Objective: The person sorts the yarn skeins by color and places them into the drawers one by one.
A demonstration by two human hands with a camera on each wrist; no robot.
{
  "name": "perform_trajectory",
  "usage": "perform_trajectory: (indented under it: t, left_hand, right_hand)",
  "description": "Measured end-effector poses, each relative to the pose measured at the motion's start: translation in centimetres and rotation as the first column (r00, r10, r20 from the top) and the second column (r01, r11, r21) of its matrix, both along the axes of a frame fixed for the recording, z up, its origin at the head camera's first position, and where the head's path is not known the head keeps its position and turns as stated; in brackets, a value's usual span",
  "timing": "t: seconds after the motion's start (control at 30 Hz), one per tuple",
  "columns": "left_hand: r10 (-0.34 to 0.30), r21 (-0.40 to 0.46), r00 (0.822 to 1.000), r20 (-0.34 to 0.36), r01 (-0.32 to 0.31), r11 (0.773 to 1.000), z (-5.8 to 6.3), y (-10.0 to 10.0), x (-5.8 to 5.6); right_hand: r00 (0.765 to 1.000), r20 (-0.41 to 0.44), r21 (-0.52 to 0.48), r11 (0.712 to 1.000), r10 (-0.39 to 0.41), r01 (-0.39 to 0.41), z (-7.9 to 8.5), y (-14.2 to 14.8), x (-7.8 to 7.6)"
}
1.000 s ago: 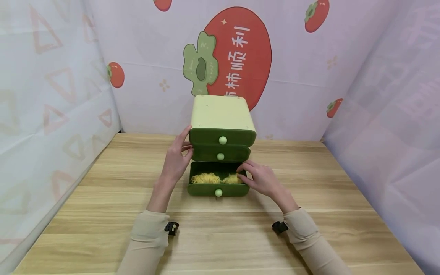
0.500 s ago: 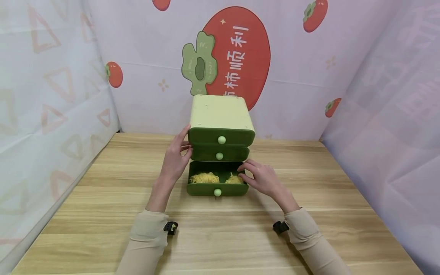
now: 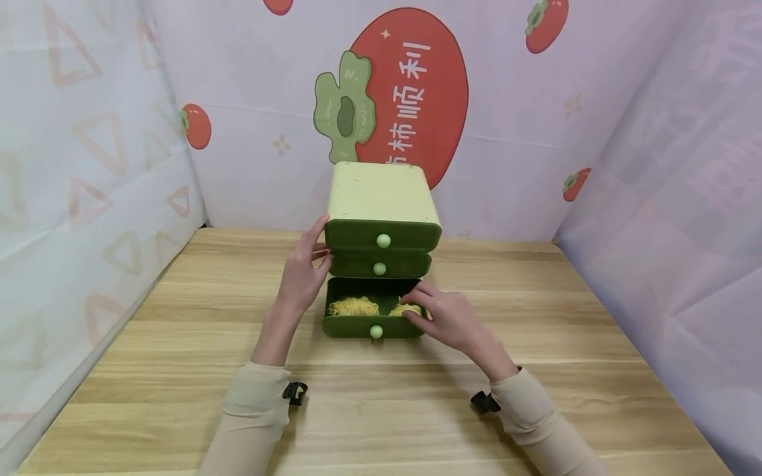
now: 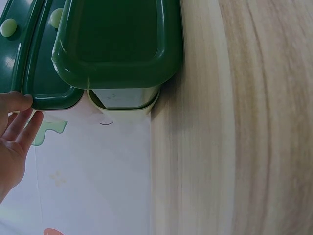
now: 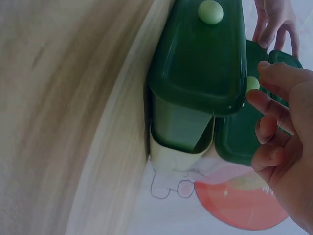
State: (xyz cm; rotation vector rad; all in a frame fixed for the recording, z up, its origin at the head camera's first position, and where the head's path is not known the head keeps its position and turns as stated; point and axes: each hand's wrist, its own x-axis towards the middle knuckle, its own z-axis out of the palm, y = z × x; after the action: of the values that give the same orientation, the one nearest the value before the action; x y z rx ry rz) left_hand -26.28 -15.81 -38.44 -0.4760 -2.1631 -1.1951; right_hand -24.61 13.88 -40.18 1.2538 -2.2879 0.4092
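Note:
A cream cabinet (image 3: 381,188) with green drawer fronts and pale round knobs stands at the back of the table. Its bottom drawer (image 3: 348,327) is pulled out; the top drawer (image 3: 354,235) and middle drawer (image 3: 351,264) are in. Two bundles of yellow yarn, a left bundle (image 3: 354,307) and a right bundle (image 3: 402,309), lie in the bottom drawer. My left hand (image 3: 299,281) grips the cabinet's left side, its thumb at the middle drawer's edge. Over the right end of the bottom drawer, my right hand (image 3: 449,317) has loosely bent fingers beside the right bundle, partly covering it.
The wooden table (image 3: 381,410) extends to both sides and in front of the cabinet. Behind it hangs a pale cloth (image 3: 250,165) printed with persimmons, and a white cloth (image 3: 137,198) closes the left side. Each wrist wears a black strap.
My right hand has shifted slightly left over the drawer's right end. The right yarn bundle sits a little apart from the left one, where they were closer before. My left hand keeps its place.

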Motion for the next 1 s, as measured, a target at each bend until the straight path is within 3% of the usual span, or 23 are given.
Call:
perform_trajectory:
  t: [0.6,1.0]
  left_hand:
    - [0.004,0.000,1.000,0.007,-0.004,1.000,-0.1,-0.1,0.0]
    - [-0.001,-0.004,1.000,-0.001,0.001,1.000,-0.1,-0.1,0.0]
  right_hand:
    - [0.993,-0.108,0.116,0.993,0.048,-0.036,-1.1,-3.2,2.4]
    - [0.998,-0.046,0.236,0.971,0.054,-0.041,-1.1,-4.0,2.4]
